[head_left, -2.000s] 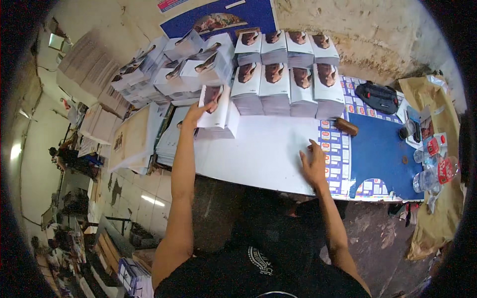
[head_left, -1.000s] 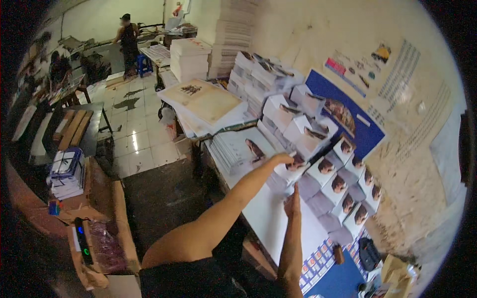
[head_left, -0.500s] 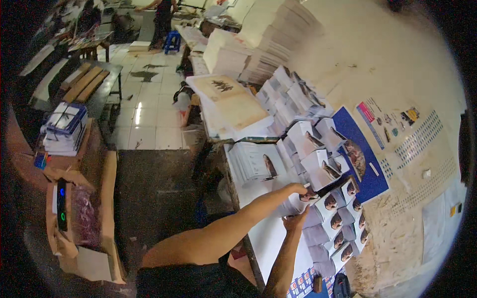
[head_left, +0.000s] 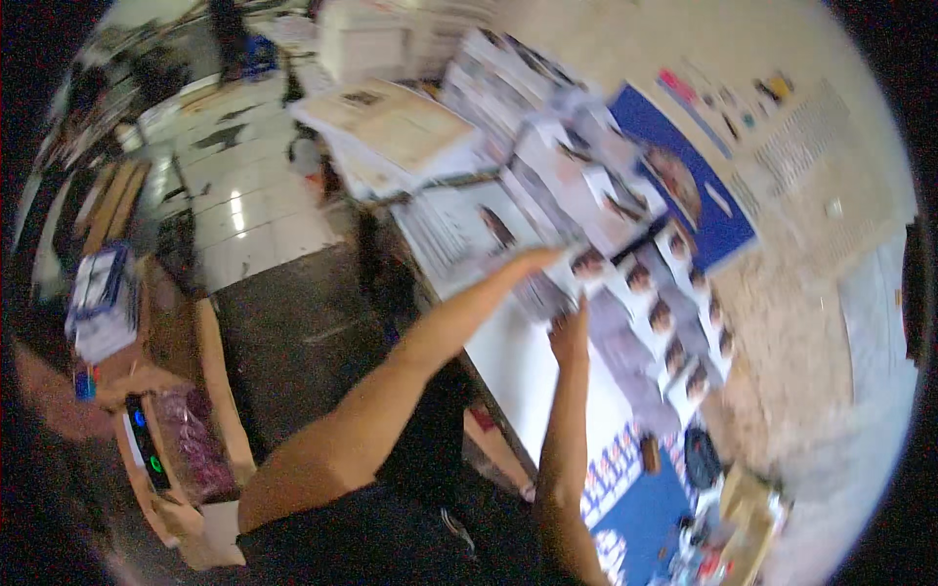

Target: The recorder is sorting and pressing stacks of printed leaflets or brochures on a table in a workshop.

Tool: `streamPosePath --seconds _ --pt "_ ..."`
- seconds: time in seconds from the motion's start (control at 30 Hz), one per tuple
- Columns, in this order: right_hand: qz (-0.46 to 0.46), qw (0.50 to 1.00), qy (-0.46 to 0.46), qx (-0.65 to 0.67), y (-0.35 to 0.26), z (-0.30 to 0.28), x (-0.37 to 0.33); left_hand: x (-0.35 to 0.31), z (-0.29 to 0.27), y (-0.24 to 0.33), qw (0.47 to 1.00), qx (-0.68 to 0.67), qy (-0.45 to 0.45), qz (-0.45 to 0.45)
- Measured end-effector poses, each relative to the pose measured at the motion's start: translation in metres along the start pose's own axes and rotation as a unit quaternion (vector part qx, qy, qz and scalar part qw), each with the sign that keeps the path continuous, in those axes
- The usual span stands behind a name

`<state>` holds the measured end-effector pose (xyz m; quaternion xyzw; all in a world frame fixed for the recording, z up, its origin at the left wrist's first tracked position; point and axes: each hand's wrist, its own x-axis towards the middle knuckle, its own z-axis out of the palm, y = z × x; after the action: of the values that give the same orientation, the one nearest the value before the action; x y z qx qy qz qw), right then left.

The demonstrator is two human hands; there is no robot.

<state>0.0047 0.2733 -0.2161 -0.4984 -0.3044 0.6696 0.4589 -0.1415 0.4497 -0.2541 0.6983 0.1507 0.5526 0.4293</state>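
Observation:
Both my hands hold a small stack of printed sheets (head_left: 539,293) over the white table top (head_left: 518,361). My left hand (head_left: 540,258) is closed at its far side, fingers partly hidden and blurred. At the near side my right hand (head_left: 565,328) grips the lower edge. Rows of similar fanned stacks (head_left: 657,317), each with a small dark picture, lie right beside the hands. Beyond my left hand rests a larger pile of printed sheets (head_left: 459,230).
A tan-covered paper pile (head_left: 391,122) stands farther back. A blue poster (head_left: 718,230) hangs on the wall at right. Toward the near end lie a blue sheet (head_left: 635,518) and a black round object (head_left: 700,457). At left are a cardboard box (head_left: 220,391) and a tied bundle (head_left: 103,303).
The view has swung, so the table appears higher and farther left, and more of its near end shows. My hands still hold the stack, slightly farther left of the rows.

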Motion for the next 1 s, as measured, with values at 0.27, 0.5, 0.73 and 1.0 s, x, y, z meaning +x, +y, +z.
streamPosePath --seconds 0.27,0.5,0.73,1.0 --pt "-0.246 0.926 0.263 -0.113 0.030 -0.121 -0.068 -0.035 0.076 0.039 0.898 0.249 0.001 -0.363" --pt "-0.297 0.898 0.275 -0.170 0.082 -0.166 -0.145 -0.051 0.150 0.031 0.837 0.010 0.518 -0.176" --pt "-0.273 0.893 0.279 -0.225 0.083 -0.153 -0.136 -0.045 0.141 0.017 0.810 0.016 0.560 -0.172" --pt "-0.279 0.895 0.279 -0.209 0.074 -0.156 -0.143 -0.089 -0.002 0.027 0.671 0.321 0.668 -0.015"
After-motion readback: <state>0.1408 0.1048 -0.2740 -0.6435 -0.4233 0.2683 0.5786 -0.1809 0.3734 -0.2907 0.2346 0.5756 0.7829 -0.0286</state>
